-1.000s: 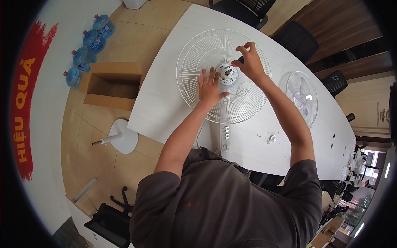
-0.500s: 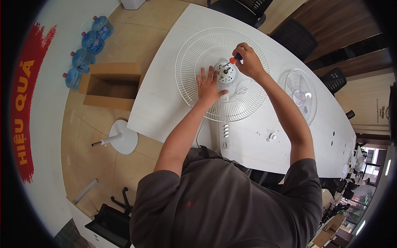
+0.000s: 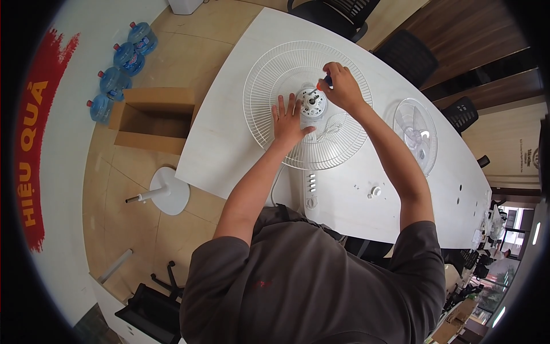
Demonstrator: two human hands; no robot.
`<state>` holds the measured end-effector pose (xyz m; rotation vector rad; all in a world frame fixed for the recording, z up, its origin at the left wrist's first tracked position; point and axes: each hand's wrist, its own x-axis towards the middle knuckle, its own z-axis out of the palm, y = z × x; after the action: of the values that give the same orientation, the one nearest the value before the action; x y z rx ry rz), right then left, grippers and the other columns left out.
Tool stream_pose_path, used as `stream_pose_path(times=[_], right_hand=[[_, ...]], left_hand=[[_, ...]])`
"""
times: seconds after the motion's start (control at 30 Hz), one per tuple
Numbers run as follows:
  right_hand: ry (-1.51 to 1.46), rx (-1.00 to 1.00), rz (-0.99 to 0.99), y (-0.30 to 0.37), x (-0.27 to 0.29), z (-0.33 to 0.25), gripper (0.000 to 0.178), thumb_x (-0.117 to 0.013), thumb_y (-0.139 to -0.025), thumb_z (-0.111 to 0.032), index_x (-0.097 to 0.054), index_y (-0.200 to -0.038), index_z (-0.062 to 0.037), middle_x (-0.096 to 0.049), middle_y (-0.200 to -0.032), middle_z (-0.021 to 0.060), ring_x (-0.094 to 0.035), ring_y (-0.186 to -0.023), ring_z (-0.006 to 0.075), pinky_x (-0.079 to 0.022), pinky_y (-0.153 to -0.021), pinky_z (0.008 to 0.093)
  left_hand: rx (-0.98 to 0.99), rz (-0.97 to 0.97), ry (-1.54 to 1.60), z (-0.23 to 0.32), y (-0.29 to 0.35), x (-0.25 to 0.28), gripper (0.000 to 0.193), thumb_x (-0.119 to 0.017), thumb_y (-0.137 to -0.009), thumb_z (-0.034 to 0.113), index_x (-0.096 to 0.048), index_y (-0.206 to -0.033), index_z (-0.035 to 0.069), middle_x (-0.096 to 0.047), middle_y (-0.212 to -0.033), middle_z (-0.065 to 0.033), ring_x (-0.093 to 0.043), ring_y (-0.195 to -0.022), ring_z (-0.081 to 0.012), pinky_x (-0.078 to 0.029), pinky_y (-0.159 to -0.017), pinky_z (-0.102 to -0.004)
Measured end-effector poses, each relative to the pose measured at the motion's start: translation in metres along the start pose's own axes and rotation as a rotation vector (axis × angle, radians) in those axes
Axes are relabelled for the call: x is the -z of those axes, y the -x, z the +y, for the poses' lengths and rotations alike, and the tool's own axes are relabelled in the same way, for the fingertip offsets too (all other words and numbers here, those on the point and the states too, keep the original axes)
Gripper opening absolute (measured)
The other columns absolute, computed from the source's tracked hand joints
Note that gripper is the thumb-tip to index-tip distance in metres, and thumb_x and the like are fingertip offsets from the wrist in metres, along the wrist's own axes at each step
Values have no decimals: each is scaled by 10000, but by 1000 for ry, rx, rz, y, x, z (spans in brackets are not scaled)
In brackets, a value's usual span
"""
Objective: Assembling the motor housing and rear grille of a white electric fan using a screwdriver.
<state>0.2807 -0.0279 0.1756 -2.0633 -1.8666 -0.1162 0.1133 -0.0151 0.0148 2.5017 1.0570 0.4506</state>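
Observation:
A round white wire fan grille [image 3: 266,74] lies on the table around a white fan motor [image 3: 313,104] with a dark shaft at its middle. My left hand [image 3: 289,123] rests flat on the grille with fingers spread, beside the motor. Closed around a screwdriver [image 3: 319,86] with an orange and dark blue handle, my right hand [image 3: 344,86] holds it tilted, its shank reaching down to the motor's upper edge. Whether the tip sits in a screw is too small to tell. Nearest me is the fan's control panel [image 3: 311,192] with buttons and a knob.
The white table [image 3: 223,114] also bears a second grille with clear fan blades [image 3: 415,135] at the right and a small white knob-like part [image 3: 375,191] among tiny bits. On the floor at left stand a cardboard box [image 3: 152,140], a white round base with pole [image 3: 171,192] and several water bottles [image 3: 126,60].
My right hand has turned slightly around the screwdriver and covers more of its orange part. The left hand stays on the grille.

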Motion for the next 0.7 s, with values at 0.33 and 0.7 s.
stream_pose_path(times=[0.33,0.7], right_hand=[[34,134,16,-2,1,9,315,-713,-822,-178,-599,-1075,-28,-655,-1006,146,-674,-758,350,-562,-696,423],[43,62,7,-2,1,0,305,-679,-818,-138,-642,-1092,-8,-637,-1072,153,-662,-931,335,-563,-803,408]], left_hand=[[-13,-10,-55,0,-1,-2,1074,-654,-727,720,-327,-1505,56,-179,-1614,-145,-33,-1491,-434,-72,-1169,-613],[-13,-28,-58,-1,0,0,1066,-641,-739,725,-325,-1505,55,-163,-1618,-149,-20,-1490,-435,-65,-1165,-621]])
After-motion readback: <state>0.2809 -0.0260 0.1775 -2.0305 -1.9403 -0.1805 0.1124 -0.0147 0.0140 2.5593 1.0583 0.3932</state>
